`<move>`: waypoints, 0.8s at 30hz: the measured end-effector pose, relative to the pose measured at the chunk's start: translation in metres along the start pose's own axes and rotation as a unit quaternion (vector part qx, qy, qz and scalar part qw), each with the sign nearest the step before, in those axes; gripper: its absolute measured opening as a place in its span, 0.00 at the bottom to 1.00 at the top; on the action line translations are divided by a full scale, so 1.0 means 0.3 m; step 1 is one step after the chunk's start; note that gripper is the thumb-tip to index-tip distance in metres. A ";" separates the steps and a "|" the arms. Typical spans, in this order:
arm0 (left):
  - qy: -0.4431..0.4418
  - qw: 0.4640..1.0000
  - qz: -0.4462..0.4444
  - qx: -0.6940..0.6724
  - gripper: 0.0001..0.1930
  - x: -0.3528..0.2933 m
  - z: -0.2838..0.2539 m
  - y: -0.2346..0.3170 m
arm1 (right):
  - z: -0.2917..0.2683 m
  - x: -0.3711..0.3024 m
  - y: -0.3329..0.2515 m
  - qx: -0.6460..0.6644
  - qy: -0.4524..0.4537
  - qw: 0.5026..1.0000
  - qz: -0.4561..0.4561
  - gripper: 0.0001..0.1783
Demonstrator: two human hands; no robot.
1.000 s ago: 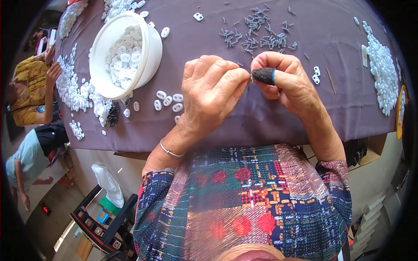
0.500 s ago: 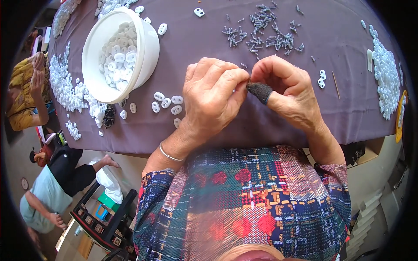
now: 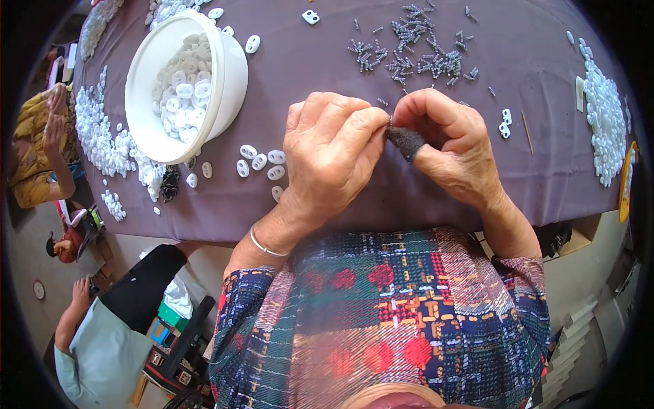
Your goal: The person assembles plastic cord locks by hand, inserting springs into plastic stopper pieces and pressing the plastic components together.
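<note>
My left hand (image 3: 334,146) and my right hand (image 3: 453,143) meet fingertip to fingertip above the table. The left fingers are pinched together, mostly hiding whatever lies between them. A dark cover (image 3: 407,143) wraps my right thumb, which presses toward the index finger. At the right fingertips a tiny metal spring (image 3: 391,120) just shows. Beyond the hands lies a scattered pile of small metal springs (image 3: 443,63). Beside my left wrist sit several white oval two-hole cord locks (image 3: 259,161). To the right of my right hand are white rectangular two-hole pieces (image 3: 505,124) and a thin wooden stick (image 3: 527,133).
A white tub (image 3: 228,82) of white oval parts stands at the left. Piles of small white parts lie along the left edge (image 3: 95,123) and right edge (image 3: 603,123) of the purple-covered table (image 3: 300,61). Two other people (image 3: 112,354) are on the left, one near the table (image 3: 41,143).
My hands stay nearly in place, with a small shift of the fingertips that brings the spring into sight. The person in the pale top at the lower left has moved.
</note>
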State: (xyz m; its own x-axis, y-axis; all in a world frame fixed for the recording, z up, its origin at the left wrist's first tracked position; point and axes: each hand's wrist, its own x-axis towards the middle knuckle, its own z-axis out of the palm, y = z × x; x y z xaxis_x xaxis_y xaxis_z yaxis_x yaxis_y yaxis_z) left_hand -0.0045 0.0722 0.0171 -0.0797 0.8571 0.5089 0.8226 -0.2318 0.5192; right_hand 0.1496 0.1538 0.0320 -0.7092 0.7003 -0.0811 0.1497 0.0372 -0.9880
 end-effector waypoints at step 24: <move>0.006 0.996 -0.032 -0.078 0.09 -0.001 0.008 -0.006 | -0.016 0.003 0.002 0.099 -0.024 0.993 0.063 0.10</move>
State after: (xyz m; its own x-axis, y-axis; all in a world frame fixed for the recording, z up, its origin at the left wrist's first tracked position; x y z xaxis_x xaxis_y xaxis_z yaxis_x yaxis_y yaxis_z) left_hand -0.0046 0.0735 0.0145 -0.1379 0.8669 0.4790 0.7180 -0.2456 0.6512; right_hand 0.1525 0.1579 0.0320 -0.7263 0.6556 -0.2068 0.1034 -0.1932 -0.9757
